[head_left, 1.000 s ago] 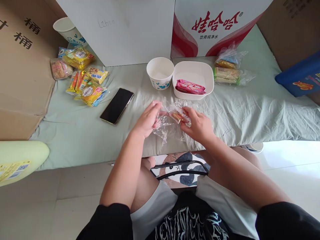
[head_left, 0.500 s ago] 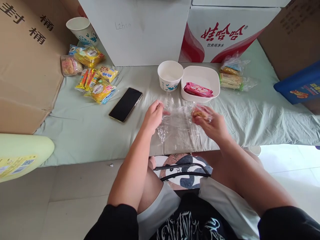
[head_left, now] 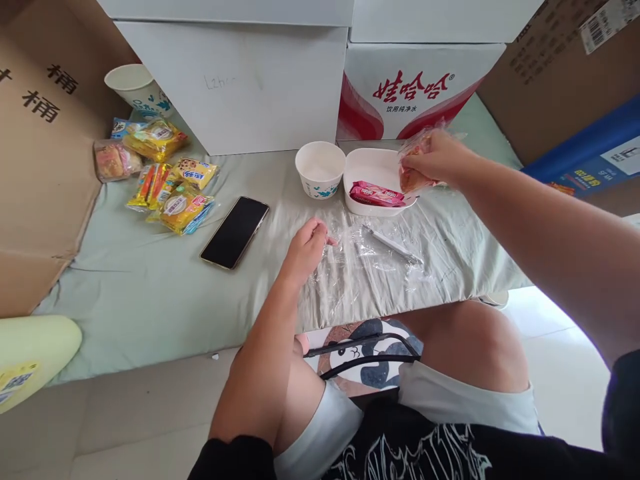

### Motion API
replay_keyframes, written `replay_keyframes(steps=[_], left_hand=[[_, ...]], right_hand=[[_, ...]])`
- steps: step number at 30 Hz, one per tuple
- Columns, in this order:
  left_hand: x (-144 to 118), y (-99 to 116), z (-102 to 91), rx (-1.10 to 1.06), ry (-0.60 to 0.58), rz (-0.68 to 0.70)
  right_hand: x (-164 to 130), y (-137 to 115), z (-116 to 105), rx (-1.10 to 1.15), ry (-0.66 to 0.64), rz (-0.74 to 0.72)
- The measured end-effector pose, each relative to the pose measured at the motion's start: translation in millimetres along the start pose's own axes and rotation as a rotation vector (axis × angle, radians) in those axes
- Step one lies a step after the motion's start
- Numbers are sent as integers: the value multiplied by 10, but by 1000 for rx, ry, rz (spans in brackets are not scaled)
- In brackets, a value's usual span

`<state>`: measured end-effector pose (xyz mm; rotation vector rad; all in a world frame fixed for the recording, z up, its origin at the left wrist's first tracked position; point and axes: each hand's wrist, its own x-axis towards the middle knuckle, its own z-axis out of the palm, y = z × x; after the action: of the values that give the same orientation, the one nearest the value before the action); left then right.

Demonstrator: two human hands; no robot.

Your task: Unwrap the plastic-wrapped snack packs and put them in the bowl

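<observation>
My right hand (head_left: 434, 159) is closed around a snack in clear plastic wrapping (head_left: 414, 175), orange-brown in colour. It is held over the right edge of the white bowl (head_left: 373, 157), where a pink wafer packet (head_left: 376, 194) lies. My left hand (head_left: 311, 245) rests low over the cloth with its fingers pinched at the edge of a clear plastic film (head_left: 345, 267). On that film lies a slim white pen-like tool (head_left: 394, 245). Just left of the bowl stands a paper cup (head_left: 320, 170).
A black phone (head_left: 235, 232) lies left of my left hand. Several packaged snacks (head_left: 183, 203) are piled at the far left beside another paper cup (head_left: 137, 92). White cartons (head_left: 235, 87) stand along the back, with a blue package (head_left: 590, 157) at the right.
My right hand has moved away and to the right with the wrapped snack, off the plastic film. The pen-like tool now shows. My left hand stays near the film; the camera view has shifted.
</observation>
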<state>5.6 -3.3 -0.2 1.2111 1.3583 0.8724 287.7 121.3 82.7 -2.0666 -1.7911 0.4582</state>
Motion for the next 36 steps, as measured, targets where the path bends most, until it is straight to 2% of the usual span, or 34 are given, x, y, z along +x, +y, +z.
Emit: replay_keyframes(steps=[3,5,8,12,14,17,20,22,24,26,29,32,34,36], left_hand=[[11,-4,2,10,4,13],[11,-6,0,14,2,29],[5,-9,-5,16,-1,39],[-8,-8,-18,4,15,39],[-17,-1,-26,-18,16,24],[-36,20,-30,-69,-35,-47],[-76,56,-24,-126,-167,-116],[-123,93,-29,-139,-262,-150],[-185,147,-52,-142,-366,-186],[-254,212,-90,-161,-474,-211],[-348,287,-148,-208,-623,-234],[-390,288,-175,-279,-735,-252],[-371,255,-175,-334,-728,-247],[-309,213,-170,-381,-607,-232]], right_hand=[[-54,-230,59,-190,-198,231],[-86,-300,122,-279,-249,220],[-66,-290,214,-391,-194,178],[-118,-267,166,-284,-114,201],[-271,-264,95,-181,-25,102],[-643,-207,123,-2,87,-243],[-1035,-95,393,120,-1,-580],[-1234,-36,607,192,-55,-707],[-1373,-6,745,243,-117,-748],[-1468,9,780,266,-167,-745],[-1560,33,739,287,-113,-774],[-1603,73,738,302,-114,-904],[-1610,117,757,304,-176,-965],[-1604,178,748,327,-155,-944]])
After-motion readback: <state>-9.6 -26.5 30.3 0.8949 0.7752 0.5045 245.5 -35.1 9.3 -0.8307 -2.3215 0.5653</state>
